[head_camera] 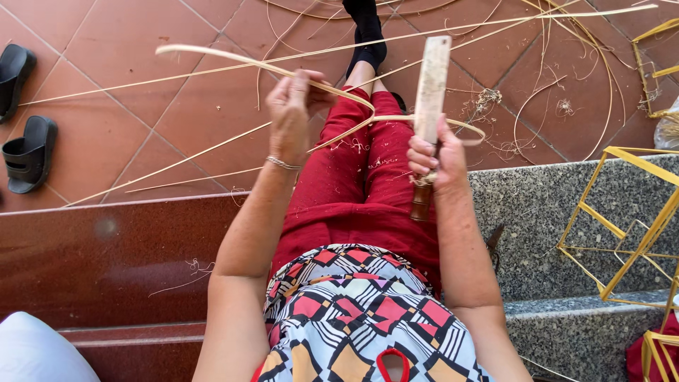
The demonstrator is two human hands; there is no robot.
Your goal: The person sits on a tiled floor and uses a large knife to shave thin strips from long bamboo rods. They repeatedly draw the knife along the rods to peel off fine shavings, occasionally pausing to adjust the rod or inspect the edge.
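Observation:
I sit on a stone step with my legs in red trousers [353, 184] stretched over the tiled floor. My left hand [291, 117] pinches a long pale bamboo strip [233, 60] that curves across my lap. My right hand [431, 159] grips the brown wooden handle of a broad-bladed knife [431, 85], blade pointing up and away. The strip loops round to the blade, passing just behind it near my right hand.
Several long bamboo strips and shavings [488, 99] lie on the red tiles. Yellow bamboo frames [622, 233] stand on the grey granite step [537, 205] at the right. Two black sandals [28, 152] rest at the left. A white cushion [35, 350] sits at the lower left.

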